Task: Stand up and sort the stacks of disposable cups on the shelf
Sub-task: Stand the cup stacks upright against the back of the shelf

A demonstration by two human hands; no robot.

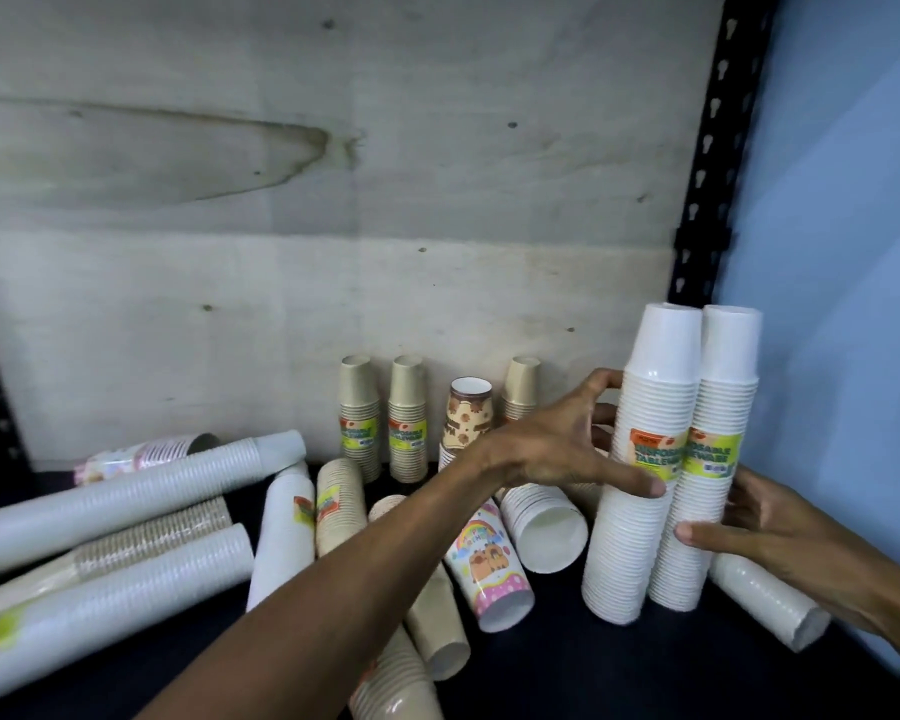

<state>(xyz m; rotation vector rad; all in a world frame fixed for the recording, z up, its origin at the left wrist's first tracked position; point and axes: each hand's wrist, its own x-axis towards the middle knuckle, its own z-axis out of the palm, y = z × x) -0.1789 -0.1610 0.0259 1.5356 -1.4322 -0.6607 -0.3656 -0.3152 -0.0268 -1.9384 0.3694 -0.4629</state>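
Two tall stacks of white disposable cups stand upside down, side by side, at the right end of the dark shelf (567, 672). My left hand (557, 444) reaches across and grips the left white stack (640, 543), thumb on its front and fingers round its back. My right hand (780, 532) holds the right white stack (720, 397) from the right, thumb pressed on its front. Both stacks carry an orange and green label. Many other stacks lie tumbled across the shelf.
Three brown cup stacks (408, 418) and a patterned stack (466, 413) stand at the back board. Long white stacks (126, 496) lie at the left, a pink birthday stack (489, 569) and brown ones in the middle, one white stack (770, 600) under my right wrist. A black post (707, 163) and blue wall bound the right.
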